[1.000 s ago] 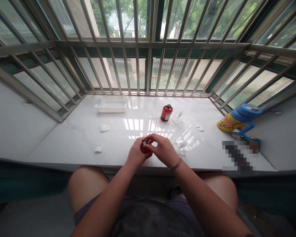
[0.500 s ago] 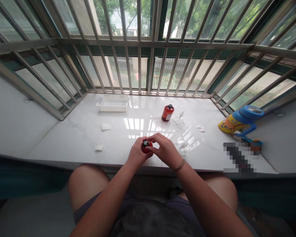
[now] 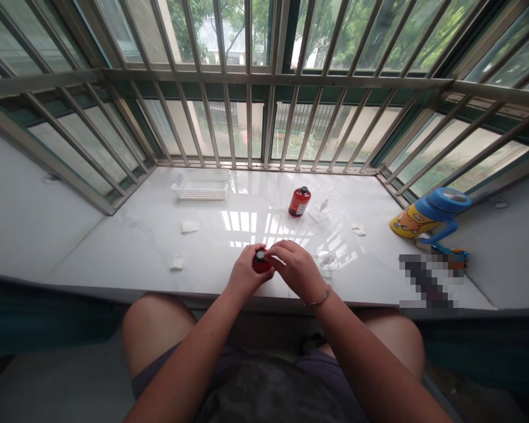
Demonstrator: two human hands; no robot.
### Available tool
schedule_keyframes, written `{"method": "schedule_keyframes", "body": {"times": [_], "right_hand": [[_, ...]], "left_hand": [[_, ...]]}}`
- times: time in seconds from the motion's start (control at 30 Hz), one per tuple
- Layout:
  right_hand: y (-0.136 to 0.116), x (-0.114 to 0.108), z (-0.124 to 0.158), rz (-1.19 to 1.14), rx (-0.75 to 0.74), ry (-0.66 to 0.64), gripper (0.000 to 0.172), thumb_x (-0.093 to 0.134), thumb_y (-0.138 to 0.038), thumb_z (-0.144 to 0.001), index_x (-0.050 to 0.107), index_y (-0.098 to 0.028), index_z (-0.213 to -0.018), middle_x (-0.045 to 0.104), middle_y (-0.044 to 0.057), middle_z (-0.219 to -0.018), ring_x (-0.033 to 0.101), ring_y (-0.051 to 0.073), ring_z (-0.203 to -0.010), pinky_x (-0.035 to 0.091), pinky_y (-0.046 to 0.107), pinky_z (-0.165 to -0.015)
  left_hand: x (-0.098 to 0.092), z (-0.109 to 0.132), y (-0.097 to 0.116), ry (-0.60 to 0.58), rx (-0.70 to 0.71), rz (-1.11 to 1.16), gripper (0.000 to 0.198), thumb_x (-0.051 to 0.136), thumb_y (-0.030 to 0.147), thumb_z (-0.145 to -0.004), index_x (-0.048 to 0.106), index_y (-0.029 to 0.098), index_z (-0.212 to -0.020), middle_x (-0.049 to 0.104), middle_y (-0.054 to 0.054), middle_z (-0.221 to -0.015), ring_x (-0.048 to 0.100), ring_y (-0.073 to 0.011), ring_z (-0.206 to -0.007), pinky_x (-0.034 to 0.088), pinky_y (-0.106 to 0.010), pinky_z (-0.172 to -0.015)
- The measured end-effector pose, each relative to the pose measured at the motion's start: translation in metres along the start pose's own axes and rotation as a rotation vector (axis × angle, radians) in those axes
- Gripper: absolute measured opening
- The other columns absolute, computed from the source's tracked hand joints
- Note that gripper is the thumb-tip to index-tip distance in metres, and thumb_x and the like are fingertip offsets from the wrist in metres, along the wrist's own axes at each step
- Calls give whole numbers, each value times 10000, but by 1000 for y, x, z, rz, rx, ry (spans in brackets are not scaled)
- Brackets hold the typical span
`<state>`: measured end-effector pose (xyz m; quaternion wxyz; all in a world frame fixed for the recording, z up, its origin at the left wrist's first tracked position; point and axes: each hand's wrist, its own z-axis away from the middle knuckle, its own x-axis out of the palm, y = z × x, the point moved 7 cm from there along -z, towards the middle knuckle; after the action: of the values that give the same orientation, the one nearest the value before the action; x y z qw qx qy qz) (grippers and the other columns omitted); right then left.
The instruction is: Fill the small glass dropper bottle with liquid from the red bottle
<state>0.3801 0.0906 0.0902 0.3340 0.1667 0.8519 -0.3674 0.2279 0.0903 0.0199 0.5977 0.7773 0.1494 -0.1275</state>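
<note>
**Right hand eases off the cap of a small red bottle**

Since the earlier frame, the right hand (image 3: 296,270) has drawn slightly to the right, leaving more of the dark cap (image 3: 260,255) showing. In the head view, the left hand (image 3: 245,271) is clamped around the red bottle (image 3: 261,265) just above the front edge of the white stone window sill (image 3: 114,258). This wrap seems to steady the bottle while leaving its top free. The right hand's curled fingers (image 3: 271,252) sit just beside the cap, close to the left hand. I cannot tell whether they touch the cap or pinch something small.

The left hand hides most of the bottle, including any label, and I cannot tell whether its base rests on the sill. Farther back stand a second red bottle (image 3: 298,201) and a white plastic basket (image 3: 200,185), with tissue scraps (image 3: 189,227) and crumpled clear plastic (image 3: 327,259) scattered about. A yellow cup with a blue top (image 3: 429,212) stands at the right end of the sill. Beside it, a pixelated patch (image 3: 427,282) hides whatever lies there. Window bars (image 3: 247,88) run behind everything.
</note>
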Motion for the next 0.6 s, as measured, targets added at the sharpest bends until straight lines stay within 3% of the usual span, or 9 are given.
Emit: {"method": "schedule_keyframes", "body": {"times": [0.33, 0.6], "right_hand": [[0, 3, -4, -127, 164, -82, 191, 686, -91, -970, 715, -245, -1081, 706, 45, -1070, 694, 212, -969, 564, 356, -872], [-10, 3, -8, -71, 173, -63, 256, 672, -22, -891, 709, -237, -1025, 699, 54, -1068, 678, 231, -995, 563, 381, -896]], "left_hand": [[2, 1, -5, 3, 8, 0, 574, 834, 204, -748, 638, 278, -1282, 704, -44, -1246, 697, -273, -1143, 573, -419, -998], [1, -1, -5, 11, 29, -13, 566, 852, 231, -747, 647, 282, -1273, 712, -49, -1243, 703, -277, -1125, 582, -424, -985]]}}
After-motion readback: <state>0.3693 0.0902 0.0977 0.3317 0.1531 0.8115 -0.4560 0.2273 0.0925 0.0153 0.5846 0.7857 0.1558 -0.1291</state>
